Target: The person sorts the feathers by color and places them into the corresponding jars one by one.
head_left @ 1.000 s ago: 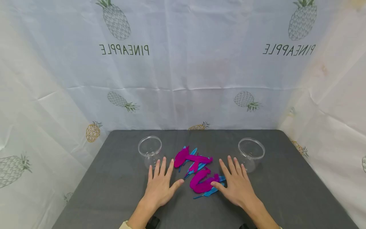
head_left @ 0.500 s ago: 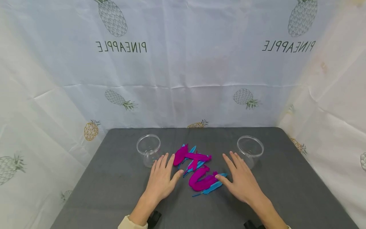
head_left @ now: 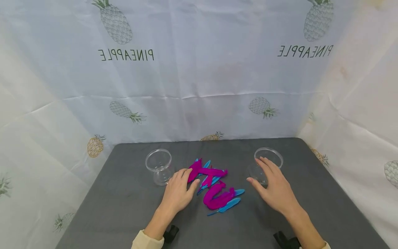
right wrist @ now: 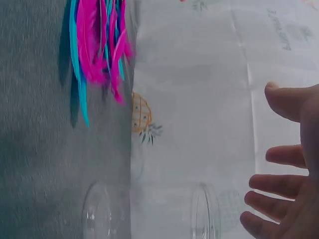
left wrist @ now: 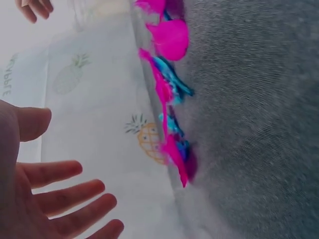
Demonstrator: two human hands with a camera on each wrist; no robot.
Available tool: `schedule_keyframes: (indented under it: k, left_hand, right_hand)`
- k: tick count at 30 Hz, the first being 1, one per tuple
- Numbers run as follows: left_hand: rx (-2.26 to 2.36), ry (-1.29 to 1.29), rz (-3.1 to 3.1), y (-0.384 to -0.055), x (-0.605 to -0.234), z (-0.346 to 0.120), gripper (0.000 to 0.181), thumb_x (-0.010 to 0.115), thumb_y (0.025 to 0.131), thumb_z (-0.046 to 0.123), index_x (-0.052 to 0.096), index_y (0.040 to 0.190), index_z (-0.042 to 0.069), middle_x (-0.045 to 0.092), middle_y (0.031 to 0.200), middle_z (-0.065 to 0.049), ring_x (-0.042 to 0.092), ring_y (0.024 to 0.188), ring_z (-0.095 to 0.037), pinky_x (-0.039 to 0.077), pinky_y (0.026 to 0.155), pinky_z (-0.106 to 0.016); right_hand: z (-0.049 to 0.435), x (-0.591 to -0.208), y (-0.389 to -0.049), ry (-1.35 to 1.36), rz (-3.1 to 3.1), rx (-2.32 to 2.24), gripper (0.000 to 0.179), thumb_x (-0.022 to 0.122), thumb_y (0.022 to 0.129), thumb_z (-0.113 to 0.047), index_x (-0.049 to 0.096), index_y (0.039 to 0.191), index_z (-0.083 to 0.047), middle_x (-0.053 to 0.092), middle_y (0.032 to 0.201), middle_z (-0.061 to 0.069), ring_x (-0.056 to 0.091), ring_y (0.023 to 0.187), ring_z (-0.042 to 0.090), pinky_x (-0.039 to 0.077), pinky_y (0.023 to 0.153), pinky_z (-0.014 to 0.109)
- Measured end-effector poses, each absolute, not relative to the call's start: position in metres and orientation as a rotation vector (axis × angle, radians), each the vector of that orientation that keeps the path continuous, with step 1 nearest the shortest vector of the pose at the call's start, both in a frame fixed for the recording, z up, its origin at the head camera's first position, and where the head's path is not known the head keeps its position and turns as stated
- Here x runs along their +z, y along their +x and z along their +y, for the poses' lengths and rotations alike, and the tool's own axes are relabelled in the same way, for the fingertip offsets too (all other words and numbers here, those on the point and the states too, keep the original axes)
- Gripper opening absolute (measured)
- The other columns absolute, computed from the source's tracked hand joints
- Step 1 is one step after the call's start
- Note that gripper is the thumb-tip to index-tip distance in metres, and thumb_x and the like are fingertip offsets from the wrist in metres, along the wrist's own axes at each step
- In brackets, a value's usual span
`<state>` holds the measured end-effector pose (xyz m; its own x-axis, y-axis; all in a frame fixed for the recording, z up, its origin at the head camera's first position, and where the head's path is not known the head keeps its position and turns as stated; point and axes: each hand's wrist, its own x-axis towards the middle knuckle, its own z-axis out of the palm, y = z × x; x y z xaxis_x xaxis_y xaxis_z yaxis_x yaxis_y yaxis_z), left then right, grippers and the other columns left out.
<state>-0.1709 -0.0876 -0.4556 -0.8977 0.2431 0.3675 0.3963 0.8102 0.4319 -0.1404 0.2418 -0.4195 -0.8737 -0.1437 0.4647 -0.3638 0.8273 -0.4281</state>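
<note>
Several magenta feathers (head_left: 214,199) and blue feathers (head_left: 229,205) lie in a loose pile on the dark table, between the two hands. My left hand (head_left: 178,193) hovers over the table just left of the pile, fingers spread and holding nothing. In the left wrist view the fingers (left wrist: 75,204) are apart from the feathers. My right hand (head_left: 276,188) is raised in front of the right clear plastic cup (head_left: 268,152), hiding part of it. Its fingers (right wrist: 279,185) are relaxed and hold nothing in the right wrist view.
A second clear plastic cup (head_left: 159,166) stands upright at the back left, beyond the left hand. The dark grey table (head_left: 124,207) ends at a hanging white curtain (head_left: 199,76) printed with pineapples, which also encloses both sides.
My right hand has moved right, away from the feathers toward the right cup. My left hand stays left of the pile, its fingers bending a little more. The view has shifted slightly.
</note>
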Motion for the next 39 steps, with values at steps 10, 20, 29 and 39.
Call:
schedule_keyframes:
  k: [10, 20, 29, 39]
  left_hand:
    - [-0.851, -0.544, -2.608, -0.182, -0.453, -0.077, 0.041, 0.062, 0.100, 0.033, 0.065, 0.131, 0.006, 0.064, 0.127, -0.009, 0.060, 0.119, -0.030, 0.049, 0.100, -0.052]
    - [-0.949, -0.573, -2.562, -0.193, -0.456, -0.070, 0.035, 0.061, 0.101, 0.029, 0.066, 0.128, 0.007, 0.065, 0.125, -0.006, 0.060, 0.116, -0.026, 0.052, 0.097, -0.049]
    - [-0.989, -0.594, -2.567, -0.201, -0.454, -0.064, 0.034, 0.061, 0.100, 0.028, 0.066, 0.127, 0.007, 0.065, 0.125, -0.007, 0.060, 0.117, -0.027, 0.051, 0.099, -0.049]
    - [-1.029, -0.601, -2.551, -0.209, -0.456, -0.059, 0.035, 0.060, 0.101, 0.028, 0.066, 0.127, 0.005, 0.065, 0.124, -0.008, 0.060, 0.116, -0.028, 0.051, 0.098, -0.050]
  right_hand:
    - [0.263, -0.418, -0.155, 0.346, -2.500, 0.838, 0.068, 0.080, 0.090, -0.025, 0.050, 0.146, 0.000, 0.042, 0.151, 0.025, 0.036, 0.138, 0.049, 0.038, 0.095, 0.072]
    - [0.290, -0.426, -0.174, 0.352, -2.479, 1.013, 0.075, 0.080, 0.089, -0.020, 0.043, 0.152, -0.002, 0.033, 0.158, 0.025, 0.025, 0.143, 0.054, 0.027, 0.099, 0.078]
    - [0.307, -0.441, -0.188, 0.278, -2.521, 1.089, 0.084, 0.079, 0.089, -0.026, 0.034, 0.157, -0.004, 0.028, 0.159, 0.027, 0.025, 0.142, 0.056, 0.025, 0.099, 0.079]
    - [0.317, -0.456, -0.198, 0.218, -2.530, 1.314, 0.101, 0.080, 0.089, -0.024, 0.013, 0.163, -0.006, 0.018, 0.163, 0.028, 0.018, 0.147, 0.053, 0.021, 0.110, 0.074]
